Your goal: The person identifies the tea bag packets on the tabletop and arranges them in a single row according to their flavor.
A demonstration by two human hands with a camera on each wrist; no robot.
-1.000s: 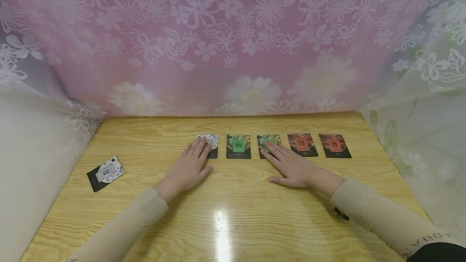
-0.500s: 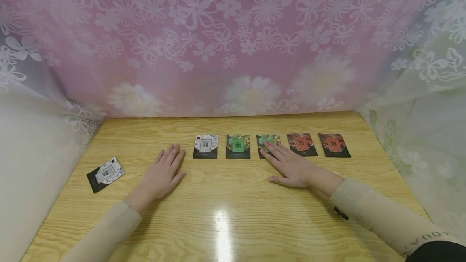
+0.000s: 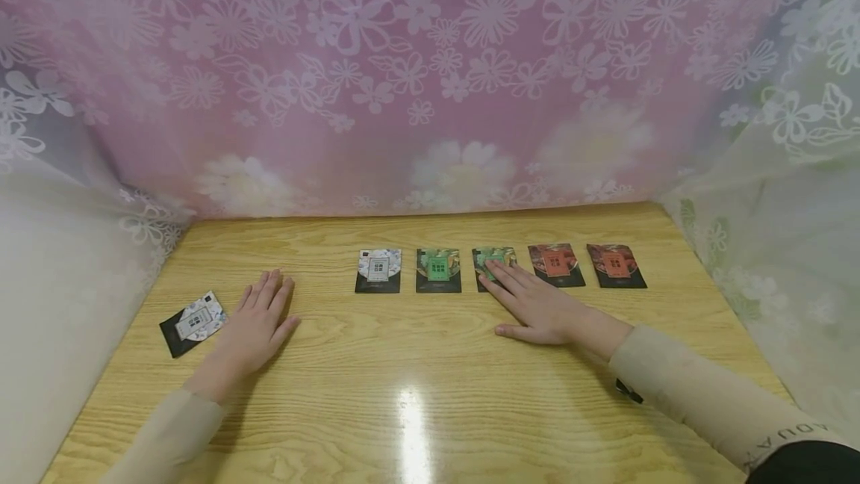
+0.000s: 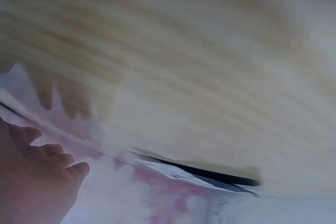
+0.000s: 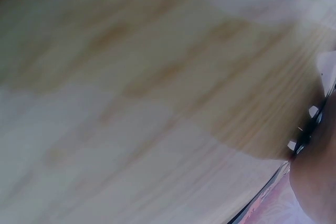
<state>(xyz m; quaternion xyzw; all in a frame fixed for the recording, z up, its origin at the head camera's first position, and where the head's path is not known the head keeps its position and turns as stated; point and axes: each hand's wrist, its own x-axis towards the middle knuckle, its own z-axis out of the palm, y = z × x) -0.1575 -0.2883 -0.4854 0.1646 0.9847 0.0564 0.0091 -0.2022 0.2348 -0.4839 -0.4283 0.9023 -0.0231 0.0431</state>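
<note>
I saw the loose white-patterned card point(image 3: 195, 323) lying askew on the wooden bench point(image 3: 416, 394), just beside the left hand point(image 3: 255, 327). That hand lay flat, palm down, its fingers point(image 3: 269, 291) straight and slightly spread, holding nothing; whether its edge touched the card I could not tell. In the left wrist view the picture was blurred, and I made out only bench grain and the relaxed fingers point(image 4: 50, 153).

The right hand point(image 3: 537, 308) also lay flat on the bench, fingers point(image 3: 500, 275) straight and close together, their tips resting on the second green card point(image 3: 493, 264) without curling round it. That card sat in a row of five: beyond the fingertips to the left were the first green card point(image 3: 438, 270) and a white-patterned card point(image 3: 378, 271); to the right were two orange cards point(image 3: 556, 266) point(image 3: 616, 266), well apart from the left hand. Each card showed a small house-like picture on a dark backing. A pink floral curtain point(image 3: 430, 73) hung behind the bench.
</note>
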